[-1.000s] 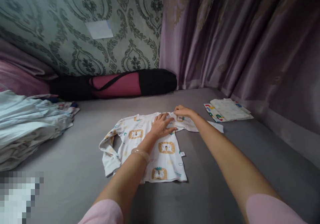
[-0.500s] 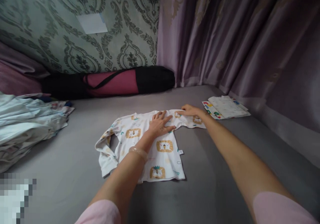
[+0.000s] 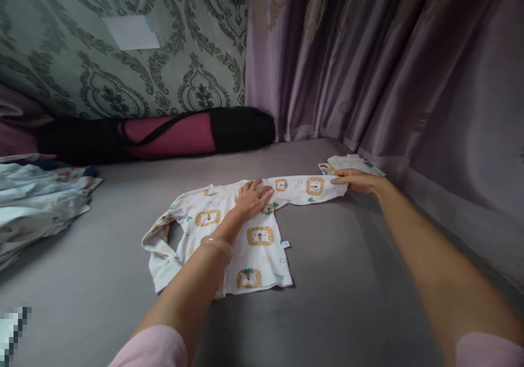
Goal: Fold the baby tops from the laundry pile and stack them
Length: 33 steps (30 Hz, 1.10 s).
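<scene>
A small white long-sleeved shirt point(image 3: 235, 236) with a lion print lies spread on the grey sheet. My left hand point(image 3: 251, 198) rests on its upper chest near the right shoulder, fingers spread and pressing flat. At the cuff of the right-hand sleeve, my right hand point(image 3: 357, 181) pinches the fabric between thumb and fingers, and that sleeve stretches straight out to the side. The sleeve on the left is bent downward, its cuff partly beside my left forearm. A little white tag sticks out from the shirt's right side seam.
Folded clothes point(image 3: 350, 163) lie beyond my right hand, partly hidden by it. On the left is a heap of light clothes point(image 3: 36, 203). A long black and maroon bag point(image 3: 172, 135) lies along the patterned wall. Purple curtains point(image 3: 327, 56) hang at the right.
My right hand has slid outward to the right along the sleeve to its cuff, and the sleeve is now straighter and smoother. My left hand stays on the chest. The view has shifted slightly right.
</scene>
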{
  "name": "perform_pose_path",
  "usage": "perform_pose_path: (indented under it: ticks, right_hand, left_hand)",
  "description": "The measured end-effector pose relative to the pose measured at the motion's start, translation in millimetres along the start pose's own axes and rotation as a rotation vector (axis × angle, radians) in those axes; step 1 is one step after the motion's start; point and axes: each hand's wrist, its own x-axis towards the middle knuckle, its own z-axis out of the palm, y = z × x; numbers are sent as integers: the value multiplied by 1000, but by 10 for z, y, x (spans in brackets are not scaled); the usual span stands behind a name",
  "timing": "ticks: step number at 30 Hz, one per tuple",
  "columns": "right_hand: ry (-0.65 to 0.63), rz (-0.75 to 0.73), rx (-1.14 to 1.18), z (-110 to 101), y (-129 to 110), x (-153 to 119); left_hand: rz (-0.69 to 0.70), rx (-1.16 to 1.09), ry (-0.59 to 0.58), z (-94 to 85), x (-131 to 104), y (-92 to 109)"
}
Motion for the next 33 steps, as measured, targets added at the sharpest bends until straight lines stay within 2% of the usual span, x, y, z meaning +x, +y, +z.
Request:
perform_pose_path:
  ticks: [3, 5, 8, 10, 12, 15, 19, 22, 24, 26, 28, 31, 33]
  right_hand:
    - [42, 35, 239, -3, -16, -16]
    - [129, 99, 242, 62, -45, -2]
    - [311, 138, -44, 184, -82, 3]
    - [417, 9, -370, 238, -90, -17]
    - [448, -131, -673, 274, -83, -46]
    - [397, -155, -955, 339, -44, -78]
    - [379, -173, -1127, 438, 48, -101]
    - [444, -247, -1190, 470, 59, -114]
    - [534, -281, -1172, 520, -16, -114]
    - [576, -330, -1075, 664, -163, -103]
    - [498, -433, -911, 933, -357, -90]
    - [189, -625, -644, 1475, -647, -87]
    - [56, -604, -531, 1789, -776, -97]
  left_hand:
    - [-12, 28, 26, 16, -4, 38]
    - [2, 60, 40, 27, -19, 54]
    - [34, 96, 50, 45, -39, 47]
    - [51, 112, 46, 56, -43, 29]
    - [56, 122, 40, 64, -41, 15]
    - [41, 127, 27, 66, -33, 11]
    - [33, 129, 9, 63, -23, 16]
    - [34, 120, 5, 62, -17, 16]
    - [33, 126, 2, 56, -17, 21]
    - [27, 140, -10, 46, -20, 31]
    - [16, 152, -28, 33, -25, 44]
    - [3, 185, -45, 21, -31, 58]
    - [-2, 216, -44, 20, -34, 63]
